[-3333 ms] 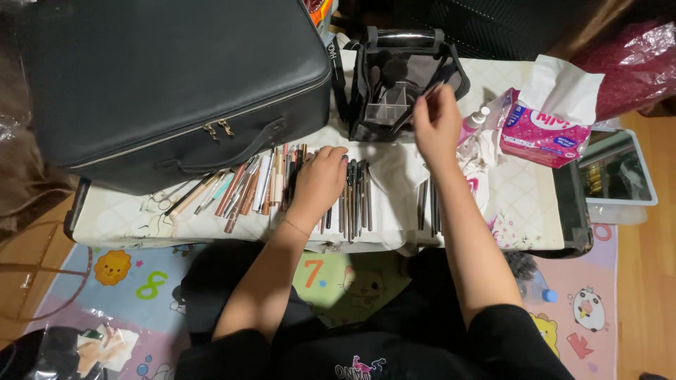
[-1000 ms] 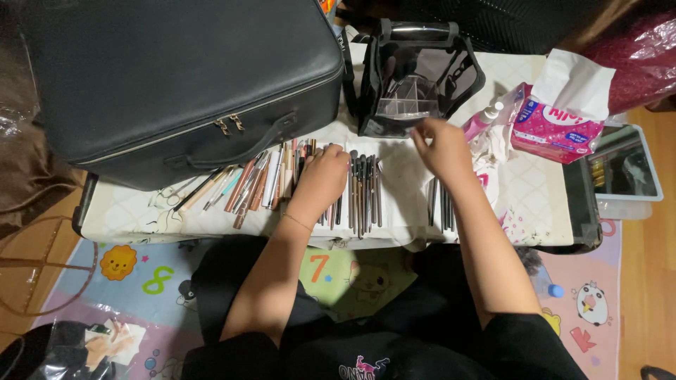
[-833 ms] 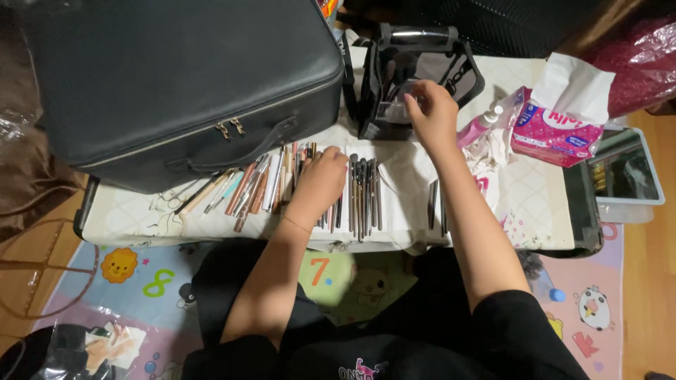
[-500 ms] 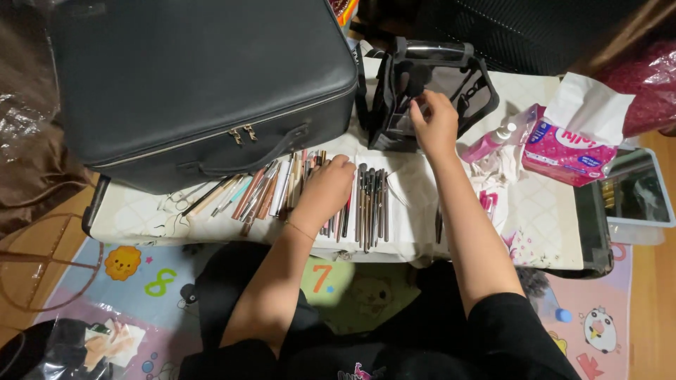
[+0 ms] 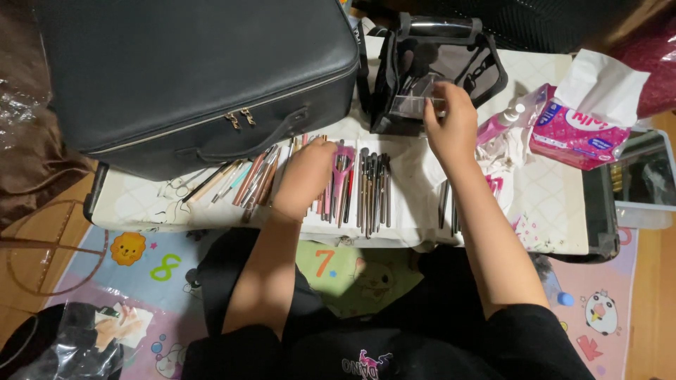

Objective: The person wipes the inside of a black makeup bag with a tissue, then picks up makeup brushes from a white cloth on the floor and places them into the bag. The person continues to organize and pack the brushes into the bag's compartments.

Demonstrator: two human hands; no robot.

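Reaching the right hand (image 5: 452, 123) to the clear organiser (image 5: 422, 98) at twelve o'clock, fingers pinching something I can't identify, while the left hand (image 5: 308, 172) rests flat, fingers released, on the brushes (image 5: 370, 190).

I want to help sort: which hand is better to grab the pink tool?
Probably the left hand. It rests on the pencil row right beside the pink tool, while the right hand is up at the black organizer.
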